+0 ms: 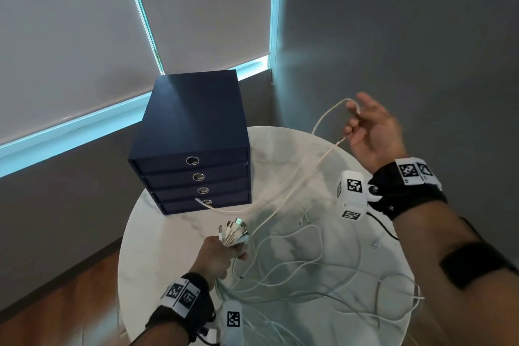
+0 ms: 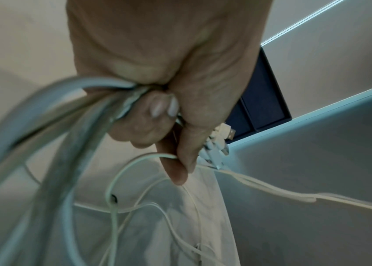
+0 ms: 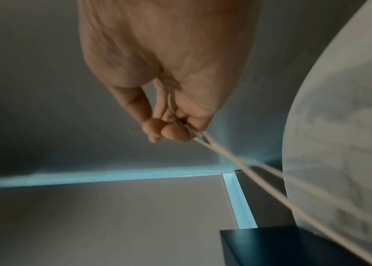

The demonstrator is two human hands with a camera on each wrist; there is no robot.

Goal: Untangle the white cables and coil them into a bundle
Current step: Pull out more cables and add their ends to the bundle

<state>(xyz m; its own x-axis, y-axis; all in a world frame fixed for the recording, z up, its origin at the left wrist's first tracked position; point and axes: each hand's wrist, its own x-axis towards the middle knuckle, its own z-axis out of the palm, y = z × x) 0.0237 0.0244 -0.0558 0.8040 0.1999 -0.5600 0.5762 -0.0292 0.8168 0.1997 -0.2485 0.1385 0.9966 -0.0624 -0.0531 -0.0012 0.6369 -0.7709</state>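
Several white cables [image 1: 303, 270] lie tangled in loose loops over the round white table [image 1: 157, 255]. My left hand [image 1: 216, 255] grips a bunch of them near the front left, and their plug ends [image 1: 234, 230] fan out above the fist. In the left wrist view the left hand [image 2: 169, 100] is curled round the bunch [image 2: 103, 100], with the plugs [image 2: 219, 144] poking out. My right hand [image 1: 368, 132] is raised over the table's far right and pinches one white cable [image 1: 323, 121], which loops up and runs back down. The right wrist view shows its fingertips [image 3: 169, 131] pinching that strand [image 3: 244, 171].
A dark blue drawer box [image 1: 193, 143] stands at the table's back left, with one cable end [image 1: 202, 202] lying against its lowest drawer. Grey walls and roller blinds [image 1: 84, 36] close in behind. Wooden floor [image 1: 70, 289] lies to the left, beyond the table edge.
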